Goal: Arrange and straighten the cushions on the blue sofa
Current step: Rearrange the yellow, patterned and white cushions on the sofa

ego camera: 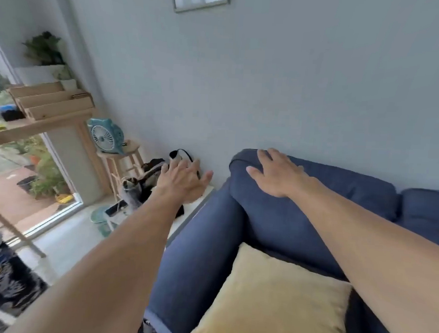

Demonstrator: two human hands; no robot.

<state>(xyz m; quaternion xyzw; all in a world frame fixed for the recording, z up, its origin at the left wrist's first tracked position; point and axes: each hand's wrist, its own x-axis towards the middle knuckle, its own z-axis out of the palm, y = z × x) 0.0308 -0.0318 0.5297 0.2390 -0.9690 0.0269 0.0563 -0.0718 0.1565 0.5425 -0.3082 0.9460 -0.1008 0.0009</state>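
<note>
Fingers (264,156) of the right hand (278,177) lie straight and spread, palm down, on the top corner of a dark blue fabric back cushion (264,218). The hand presses flat on the cloth and curls round nothing. This cushion stands against the grey wall at the end of the blue fabric sofa (191,260). A second blue back cushion (425,208) sits further along, well to the right of that hand. Below the right forearm and nearer the camera, a square mustard-yellow woven cushion (270,307) lies tilted on the seat, clear of both hands. The left hand (185,182) hangs in the air just left of the pressed cushion, beyond the sofa's end, with fingers fanned and holding nothing. Under it stands a white side table (200,197) carrying a dark, blurred heap of small things (150,178) that cannot be told apart. Further left of this hand, a teal plastic desk fan (105,136) rests on a pale wooden stool (129,153). Above and left again, a light wooden stepped tray organiser (50,101) stands on a wooden shelf; whether its slots hold anything cannot be told. Beside it a small black tub (13,115) holds something blue, and a white box planter (39,74) holds a green leafy plant (43,48).
</note>
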